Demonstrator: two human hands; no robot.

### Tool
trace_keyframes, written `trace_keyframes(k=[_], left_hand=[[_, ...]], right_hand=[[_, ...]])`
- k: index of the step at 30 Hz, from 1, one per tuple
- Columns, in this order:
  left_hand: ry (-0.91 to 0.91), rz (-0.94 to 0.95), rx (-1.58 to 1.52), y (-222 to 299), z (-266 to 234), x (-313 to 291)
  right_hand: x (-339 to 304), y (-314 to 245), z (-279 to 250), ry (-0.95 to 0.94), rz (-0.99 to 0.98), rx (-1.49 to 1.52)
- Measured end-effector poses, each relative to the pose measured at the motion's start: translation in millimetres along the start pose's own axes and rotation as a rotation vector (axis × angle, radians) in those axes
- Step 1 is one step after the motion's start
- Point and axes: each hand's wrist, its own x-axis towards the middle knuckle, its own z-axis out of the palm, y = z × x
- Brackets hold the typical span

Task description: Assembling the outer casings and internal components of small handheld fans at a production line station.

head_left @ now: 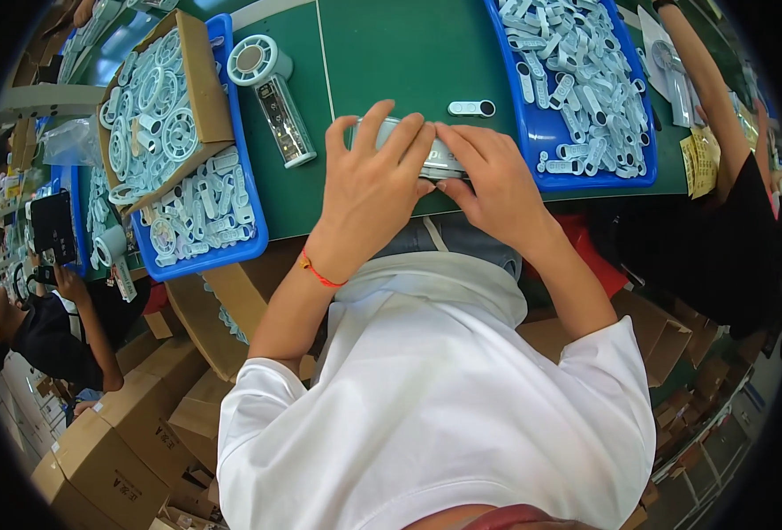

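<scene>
Both my hands grip a pale, partly clear plastic housing point(444, 157) near the front edge of the green table. My left hand point(369, 190) lies over its left part with the fingers bent across the top, and hides much of it. My right hand point(494, 183) pinches the right end between thumb and fingers. Just beyond the right hand lies a small pale oblong cover point(471, 109) with a dark round spot. To the left rests a handheld fan point(283, 119) with a round head and a clear handle showing inner parts.
A blue tray point(546, 150) at the right holds many pale oblong covers. At the left, another blue tray point(254, 234) carries small parts and a cardboard box point(210, 97) of round grilles. Co-workers sit on both sides; one arm point(709, 79) reaches over the table. Cartons point(113, 450) stand behind left.
</scene>
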Motion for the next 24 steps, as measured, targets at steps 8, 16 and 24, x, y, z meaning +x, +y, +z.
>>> trace_keyframes(k=[8,16,24], left_hand=[[-0.021,0.068,-0.071,-6,6,-2],[0.103,0.164,0.028,-12,18,-1],[0.475,-0.123,-0.309,-8,19,-17]], right_hand=[[-10,3,10,0.082,-0.098,-0.142],[-13,8,22,0.186,-0.139,-0.315],[-11,-2,1,0.108,0.162,0.232]])
